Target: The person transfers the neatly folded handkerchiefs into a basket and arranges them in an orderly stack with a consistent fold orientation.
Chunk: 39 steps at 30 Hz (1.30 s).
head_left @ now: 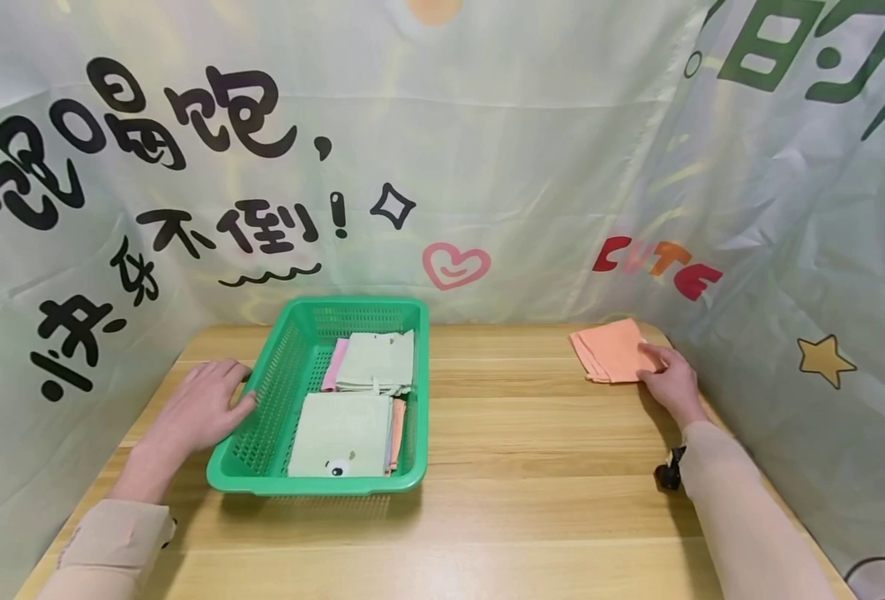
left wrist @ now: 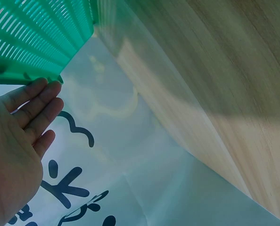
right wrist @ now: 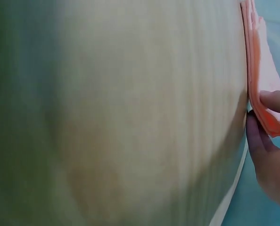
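Observation:
A green plastic basket (head_left: 422,400) stands left of centre in the head view. My left hand (head_left: 202,407) rests against its left rim; in the left wrist view the fingers (left wrist: 43,106) lie fairly straight at the rim, the thumb hidden there. Inside the basket, a folded pale green cloth (head_left: 337,429) with a printed eye lies in front, and another pale green cloth (head_left: 375,360) behind it. At the back right, my right hand (head_left: 671,383) pinches the near right corner of a folded orange cloth (head_left: 611,350). Its thumb lies on top, with fingers beneath in the right wrist view (right wrist: 272,146).
Edges of a pink cloth (head_left: 334,364) and an orange cloth (head_left: 397,433) show beside the pale green ones. Printed fabric (head_left: 532,167) encloses the wooden table (head_left: 502,467) at the back and both sides. Bare wood lies between the basket and the orange cloth at right.

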Each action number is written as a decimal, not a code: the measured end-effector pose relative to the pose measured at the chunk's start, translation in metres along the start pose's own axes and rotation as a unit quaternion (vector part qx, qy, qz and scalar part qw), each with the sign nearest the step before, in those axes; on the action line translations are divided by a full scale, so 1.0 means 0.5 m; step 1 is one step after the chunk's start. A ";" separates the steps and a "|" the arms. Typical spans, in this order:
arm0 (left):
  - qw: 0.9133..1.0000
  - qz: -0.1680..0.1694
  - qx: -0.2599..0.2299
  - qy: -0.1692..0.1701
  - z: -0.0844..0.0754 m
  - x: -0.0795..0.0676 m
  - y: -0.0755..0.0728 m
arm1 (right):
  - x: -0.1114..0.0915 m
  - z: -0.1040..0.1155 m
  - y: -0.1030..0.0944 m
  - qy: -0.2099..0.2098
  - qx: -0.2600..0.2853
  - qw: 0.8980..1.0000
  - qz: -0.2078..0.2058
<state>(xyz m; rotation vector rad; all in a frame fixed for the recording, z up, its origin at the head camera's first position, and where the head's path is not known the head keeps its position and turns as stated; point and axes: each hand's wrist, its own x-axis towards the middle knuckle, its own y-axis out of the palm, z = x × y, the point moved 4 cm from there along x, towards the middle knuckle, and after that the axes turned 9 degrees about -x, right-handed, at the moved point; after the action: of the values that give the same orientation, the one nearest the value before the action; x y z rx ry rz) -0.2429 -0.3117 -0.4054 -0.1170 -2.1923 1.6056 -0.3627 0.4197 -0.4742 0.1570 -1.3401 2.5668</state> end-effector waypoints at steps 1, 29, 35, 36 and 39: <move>1.000 0.000 0.000 0.000 0.000 0.000 0.000 | -0.002 0.003 -0.001 0.001 0.000 1.000 -0.005; 1.000 -0.006 -0.002 0.008 0.000 -0.001 0.001 | -0.042 0.113 -0.039 -0.084 0.128 0.986 -0.066; 1.000 -0.007 -0.002 0.009 -0.002 -0.001 0.000 | -0.052 0.154 -0.045 -0.122 0.134 0.981 -0.073; 1.000 -0.007 -0.002 0.009 -0.002 -0.001 0.000 | -0.052 0.159 -0.045 -0.122 0.132 0.981 -0.071; 1.000 -0.008 -0.003 0.008 -0.003 -0.001 0.000 | -0.054 0.176 -0.049 -0.123 0.125 0.982 -0.065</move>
<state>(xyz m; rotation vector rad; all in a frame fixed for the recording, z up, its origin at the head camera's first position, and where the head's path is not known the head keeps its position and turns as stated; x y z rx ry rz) -0.2419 -0.3108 -0.4050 -0.1142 -2.1800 1.5855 -0.3318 0.3569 -0.4100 0.6054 -1.0327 2.6594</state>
